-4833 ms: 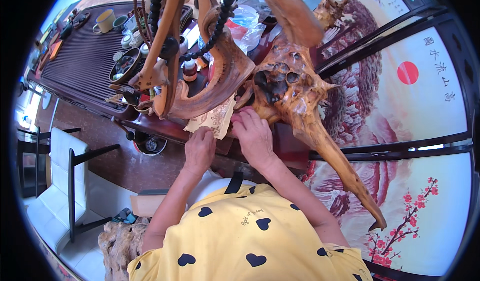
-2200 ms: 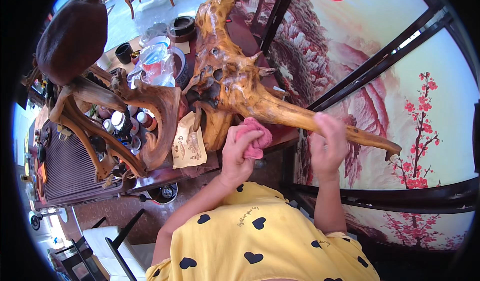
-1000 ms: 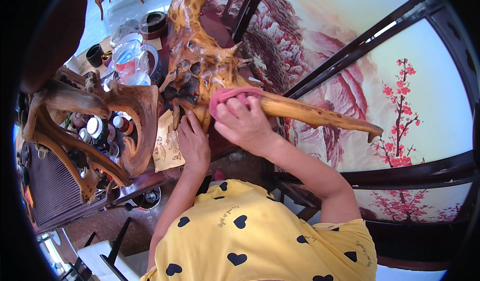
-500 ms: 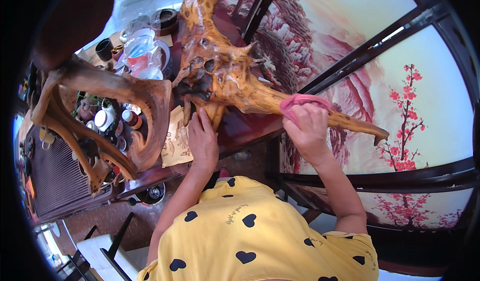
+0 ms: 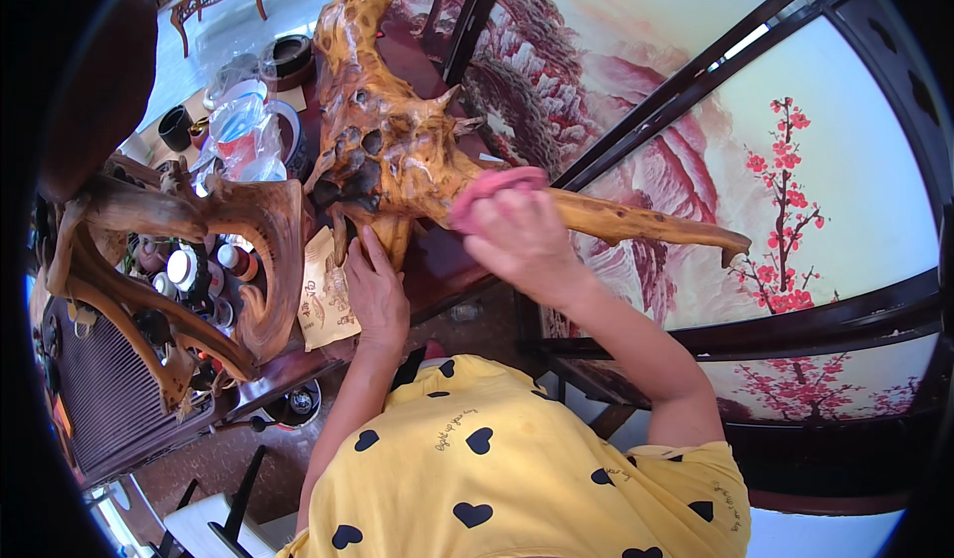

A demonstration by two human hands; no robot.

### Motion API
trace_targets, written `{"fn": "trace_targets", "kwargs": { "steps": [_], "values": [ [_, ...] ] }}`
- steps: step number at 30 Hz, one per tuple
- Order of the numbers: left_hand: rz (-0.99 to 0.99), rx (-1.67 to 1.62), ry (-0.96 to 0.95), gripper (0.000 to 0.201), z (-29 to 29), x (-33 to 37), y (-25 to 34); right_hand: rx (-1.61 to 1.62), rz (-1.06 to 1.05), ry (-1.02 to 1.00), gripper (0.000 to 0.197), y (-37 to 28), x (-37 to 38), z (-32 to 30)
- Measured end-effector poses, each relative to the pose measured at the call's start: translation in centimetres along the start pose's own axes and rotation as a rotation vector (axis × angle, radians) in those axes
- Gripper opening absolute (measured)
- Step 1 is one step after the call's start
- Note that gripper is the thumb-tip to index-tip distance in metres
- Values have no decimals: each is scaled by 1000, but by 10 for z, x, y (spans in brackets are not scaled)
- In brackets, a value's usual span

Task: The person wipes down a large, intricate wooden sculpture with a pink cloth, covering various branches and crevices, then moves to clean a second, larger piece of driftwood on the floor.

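A large glossy root-wood carving [image 5: 402, 141] lies across the dark red table, one long branch reaching out to the right. My right hand [image 5: 527, 245] is closed on a pink cloth [image 5: 497, 192] and presses it to the top of that branch, close to the carving's trunk. Lower on the carving, my left hand [image 5: 378, 298] rests against a short stub of it, fingers stretched out and nothing held. A tan printed paper packet [image 5: 326, 295] lies on the table just left of my left hand.
Left stands another twisted wood piece [image 5: 268, 210] beside a ribbed tea tray [image 5: 119, 369] and small jars [image 5: 182, 268]. Plastic-wrapped items [image 5: 238, 131] and a dark round pot [image 5: 290, 56] sit behind. A painted folding screen [image 5: 845, 190] rises close on the right.
My right hand has slid the pink cloth leftward along the branch toward the trunk. The left hand keeps its place on the carving. The whole view has shifted slightly.
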State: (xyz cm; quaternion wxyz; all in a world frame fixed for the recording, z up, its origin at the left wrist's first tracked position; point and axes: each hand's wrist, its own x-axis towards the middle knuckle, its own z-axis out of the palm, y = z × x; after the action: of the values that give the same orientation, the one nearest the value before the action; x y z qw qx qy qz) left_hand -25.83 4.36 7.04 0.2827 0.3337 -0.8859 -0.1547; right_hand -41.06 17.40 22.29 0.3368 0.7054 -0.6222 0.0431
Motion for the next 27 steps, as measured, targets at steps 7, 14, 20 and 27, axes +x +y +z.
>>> {"fn": "trace_targets", "kwargs": {
  "steps": [7, 14, 20, 27],
  "values": [
    [-22, 76, -27, 97, 0, 1, 1, -83, 369, -59, 19, 38, -68, -81],
    [125, 130, 6, 76, -1, -26, 3, 96, 434, 90, 19, 7, -28, -45],
    [219, 251, -82, 46, -4, -47, 4, 281, 121, 108, 19, -33, 49, 23],
    [257, 329, -105, 48, -2, -50, -1, 91, 147, 45, 26, -38, 70, 40]
  ]
}}
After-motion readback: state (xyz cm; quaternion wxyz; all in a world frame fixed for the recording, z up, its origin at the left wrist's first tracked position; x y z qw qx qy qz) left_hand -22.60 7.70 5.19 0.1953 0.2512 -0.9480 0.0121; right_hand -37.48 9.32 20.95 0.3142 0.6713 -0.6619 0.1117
